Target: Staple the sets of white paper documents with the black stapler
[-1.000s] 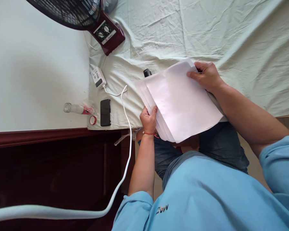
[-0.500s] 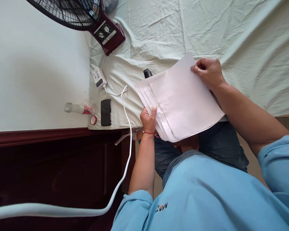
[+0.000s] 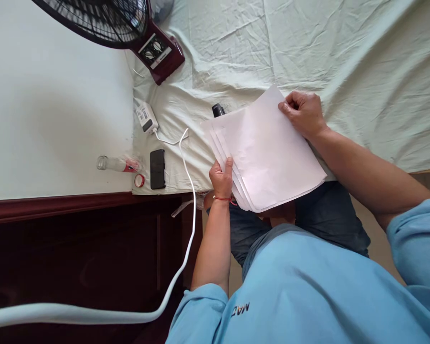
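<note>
Fanning slightly, the stack of plain white paper sheets lies over the edge of the pale green bedsheet, probably staggered for easy separating. The left hand clamps its lower corner with thumb on top; the right hand pinches the top sheet's far corner. Nearby lie a black phone and white charger. The blue shirt bears partly hidden lettering I cannot read.

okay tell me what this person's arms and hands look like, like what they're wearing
Both arms are bare from wrist to elbow, with light blue sleeves pushed up. The left hand has a thin red string bracelet at the wrist. The right hand wears nothing visible: no glove, watch or ring.
</note>
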Available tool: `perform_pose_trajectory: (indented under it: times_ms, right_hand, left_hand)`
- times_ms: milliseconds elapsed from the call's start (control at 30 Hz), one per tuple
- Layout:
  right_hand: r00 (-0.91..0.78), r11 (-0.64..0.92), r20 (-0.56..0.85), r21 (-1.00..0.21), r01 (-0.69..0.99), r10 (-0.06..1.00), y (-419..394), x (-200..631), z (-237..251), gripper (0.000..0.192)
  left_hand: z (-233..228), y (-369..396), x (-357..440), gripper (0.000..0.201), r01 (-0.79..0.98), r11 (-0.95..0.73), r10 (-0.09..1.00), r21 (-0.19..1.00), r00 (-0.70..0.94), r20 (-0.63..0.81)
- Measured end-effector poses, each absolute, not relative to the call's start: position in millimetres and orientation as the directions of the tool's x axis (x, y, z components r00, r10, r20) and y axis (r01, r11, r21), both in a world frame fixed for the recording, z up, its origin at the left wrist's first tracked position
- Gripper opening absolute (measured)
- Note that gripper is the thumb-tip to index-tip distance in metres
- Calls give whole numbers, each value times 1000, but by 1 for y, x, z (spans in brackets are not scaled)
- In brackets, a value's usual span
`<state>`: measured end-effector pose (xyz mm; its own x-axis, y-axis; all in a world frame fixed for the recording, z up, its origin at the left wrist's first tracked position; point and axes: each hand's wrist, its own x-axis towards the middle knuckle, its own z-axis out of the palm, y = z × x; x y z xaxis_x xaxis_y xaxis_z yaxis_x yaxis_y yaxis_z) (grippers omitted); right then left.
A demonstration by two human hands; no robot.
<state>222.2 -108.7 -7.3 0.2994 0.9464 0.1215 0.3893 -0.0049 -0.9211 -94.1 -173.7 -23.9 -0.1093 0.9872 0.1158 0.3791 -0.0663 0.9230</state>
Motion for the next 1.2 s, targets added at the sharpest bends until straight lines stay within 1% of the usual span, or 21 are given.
perform_pose_trajectory:
  times_ms: [133, 233, 433, 567, 633, 700, 833, 933, 1000, 1067, 1133, 1200]
  right_hand:
    - [279, -12, 103, -924, 383, 955, -110, 223, -7, 34]
    - [272, 8, 112, -934, 357, 956, -108, 224, -11, 32]
    - [266, 60, 151, -945, 321, 952, -102, 226, -22, 32]
    - [263, 59, 142, -953, 299, 954, -102, 225, -25, 28]
    - [266, 68, 150, -954, 291, 952, -101, 224, -25, 23]
    - [270, 80, 161, -955, 287, 949, -101, 224, -24, 23]
    - [248, 77, 136, -970, 231, 959, -101, 227, -19, 34]
    - [179, 42, 78, -979, 198, 981, -105, 228, -14, 44]
    - [98, 7, 21, -991, 135, 995, -110, 226, -10, 49]
    - [-4, -51, -51, -998, 26, 999, -116, 223, -5, 52]
    - [-75, -123, -116, -988, -95, 990, -121, 219, -1, 54]
    - [-100, -171, -154, -966, -193, 983, -125, 216, 4, 54]
  left_hand:
    - [-22, -173, -94, 57, 400, -35, 992, 916, -99, 82]
    - [-21, -173, -93, 60, 382, -43, 990, 923, -110, 92]
    - [-27, -173, -94, 53, 391, -41, 993, 919, -83, 80]
    - [-29, -172, -95, 46, 368, -21, 995, 930, -87, 57]
    - [-27, -173, -94, 45, 327, -8, 995, 945, -95, 41]
    - [-23, -175, -94, 46, 260, 8, 994, 966, -110, 21]
    - [-16, -179, -92, 45, 80, 35, 989, 996, -143, -23]
    - [-10, -180, -88, 52, -83, 50, 979, 995, -195, -65]
    - [-4, -179, -85, 57, -148, 77, 966, 986, -234, -111]
    - [1, -178, -81, 59, -176, 108, 955, 978, -257, -151]
    - [6, -177, -78, 61, -185, 116, 955, 976, -248, -160]
    - [10, -175, -75, 60, -188, 126, 965, 974, -204, -165]
